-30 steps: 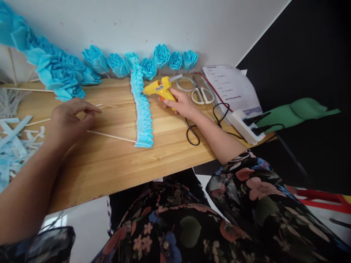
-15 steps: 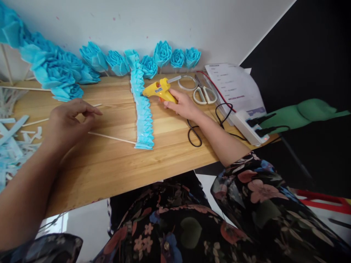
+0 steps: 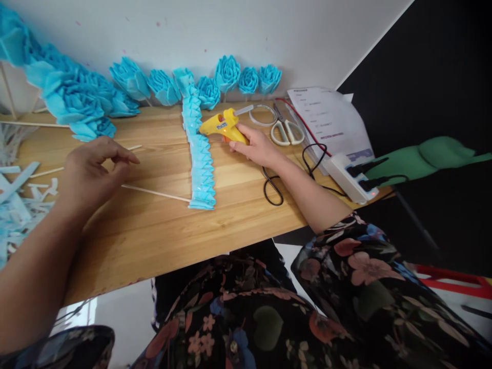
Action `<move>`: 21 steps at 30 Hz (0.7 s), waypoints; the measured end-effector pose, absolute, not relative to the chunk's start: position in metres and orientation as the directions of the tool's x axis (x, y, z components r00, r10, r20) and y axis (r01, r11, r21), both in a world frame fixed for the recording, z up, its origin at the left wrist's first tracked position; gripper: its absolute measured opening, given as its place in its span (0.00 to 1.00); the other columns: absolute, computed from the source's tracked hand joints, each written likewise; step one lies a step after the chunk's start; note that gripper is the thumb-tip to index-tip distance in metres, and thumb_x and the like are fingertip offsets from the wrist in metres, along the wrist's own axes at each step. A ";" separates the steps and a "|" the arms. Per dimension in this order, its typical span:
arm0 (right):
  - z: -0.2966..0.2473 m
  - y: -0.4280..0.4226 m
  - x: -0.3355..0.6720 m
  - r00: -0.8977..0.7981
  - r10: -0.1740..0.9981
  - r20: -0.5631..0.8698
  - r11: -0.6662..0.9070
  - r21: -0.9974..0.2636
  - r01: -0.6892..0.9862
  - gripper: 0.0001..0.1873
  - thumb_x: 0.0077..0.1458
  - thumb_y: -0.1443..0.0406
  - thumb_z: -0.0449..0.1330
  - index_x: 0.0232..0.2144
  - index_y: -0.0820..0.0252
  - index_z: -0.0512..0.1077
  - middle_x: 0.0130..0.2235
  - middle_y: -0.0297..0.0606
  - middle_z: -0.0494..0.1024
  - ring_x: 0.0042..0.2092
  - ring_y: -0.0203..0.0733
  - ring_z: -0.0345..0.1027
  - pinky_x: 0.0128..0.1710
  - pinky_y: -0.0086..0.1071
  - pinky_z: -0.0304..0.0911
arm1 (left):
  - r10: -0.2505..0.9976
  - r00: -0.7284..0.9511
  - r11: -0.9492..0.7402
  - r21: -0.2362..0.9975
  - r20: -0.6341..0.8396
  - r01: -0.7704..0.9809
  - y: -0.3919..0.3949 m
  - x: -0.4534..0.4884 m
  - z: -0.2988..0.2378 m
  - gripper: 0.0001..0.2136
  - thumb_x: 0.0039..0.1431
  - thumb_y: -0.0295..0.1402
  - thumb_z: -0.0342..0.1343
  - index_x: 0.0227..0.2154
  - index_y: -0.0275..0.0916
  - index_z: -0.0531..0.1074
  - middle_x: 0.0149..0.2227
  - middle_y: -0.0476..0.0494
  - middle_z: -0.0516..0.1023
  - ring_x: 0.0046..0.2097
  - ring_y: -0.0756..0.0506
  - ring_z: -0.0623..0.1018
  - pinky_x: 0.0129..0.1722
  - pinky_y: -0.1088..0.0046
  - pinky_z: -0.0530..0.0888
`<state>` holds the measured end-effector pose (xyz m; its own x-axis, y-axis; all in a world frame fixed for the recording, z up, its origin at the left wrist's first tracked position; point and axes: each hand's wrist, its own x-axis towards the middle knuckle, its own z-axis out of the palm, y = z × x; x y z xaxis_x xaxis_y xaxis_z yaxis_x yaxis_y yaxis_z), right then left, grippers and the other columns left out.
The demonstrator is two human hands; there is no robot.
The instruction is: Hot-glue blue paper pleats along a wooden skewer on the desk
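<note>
In my right hand [image 3: 255, 146] is a yellow hot glue gun [image 3: 221, 124], my fingers wrapped round its handle. Its nozzle meets the right edge of a long pleated strip of blue paper [image 3: 200, 161], which lies up the table. A thin wooden stick [image 3: 157, 193] runs left from the strip's lower end towards my left hand. My left hand [image 3: 96, 171] hovers over the table's left part, fingers bent, thumb and forefinger slightly apart, with nothing visible between them. Another thin stick [image 3: 48, 172] passes beneath this hand.
Blue paper flowers [image 3: 227, 73] line the wall, with a larger heap [image 3: 77, 95] at left. Paper scraps [image 3: 23, 205] cover the left edge. On the right are scissors [image 3: 286, 130], a tape ring [image 3: 262, 123], printed sheets [image 3: 330, 120], a black cord [image 3: 272, 195] and a power strip [image 3: 351, 179].
My left hand has shifted slightly to the left. My right hand, the glue gun and the pleated strip stay practically where they were.
</note>
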<state>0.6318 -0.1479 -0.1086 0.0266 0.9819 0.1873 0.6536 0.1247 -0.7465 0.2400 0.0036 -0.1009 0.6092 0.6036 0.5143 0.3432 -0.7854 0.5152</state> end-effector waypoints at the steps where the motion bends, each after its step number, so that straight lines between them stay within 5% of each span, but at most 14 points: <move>1: -0.109 -0.148 0.632 0.034 0.983 0.182 0.116 -0.745 0.656 0.25 0.75 0.46 0.64 0.59 0.60 0.79 0.53 0.47 0.88 0.54 0.55 0.79 0.53 0.47 0.80 | 0.603 0.609 -0.787 0.511 0.516 0.346 0.004 0.240 -0.101 0.10 0.68 0.35 0.60 0.34 0.43 0.85 0.35 0.48 0.83 0.36 0.44 0.80 0.40 0.65 0.73; 8: -0.108 -0.149 0.631 0.048 0.983 0.177 0.103 -0.746 0.658 0.24 0.74 0.48 0.64 0.59 0.59 0.79 0.52 0.47 0.88 0.54 0.56 0.79 0.52 0.46 0.80 | 0.569 0.624 -0.813 0.479 0.535 0.331 0.007 0.240 -0.103 0.10 0.73 0.38 0.62 0.39 0.43 0.86 0.41 0.46 0.88 0.46 0.41 0.86 0.52 0.60 0.81; 21: -0.108 -0.148 0.632 0.031 0.983 0.179 0.116 -0.753 0.647 0.26 0.74 0.46 0.63 0.60 0.60 0.78 0.54 0.47 0.87 0.54 0.56 0.79 0.53 0.47 0.81 | 0.605 0.636 -0.782 0.508 0.479 0.360 0.006 0.241 -0.100 0.09 0.72 0.39 0.63 0.38 0.43 0.86 0.39 0.47 0.86 0.44 0.42 0.85 0.54 0.60 0.82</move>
<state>0.6322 -0.1480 -0.1080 0.0315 0.9834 0.1789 0.6474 0.1163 -0.7532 0.2414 0.0057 -0.0999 0.6361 0.6047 0.4793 0.3604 -0.7821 0.5084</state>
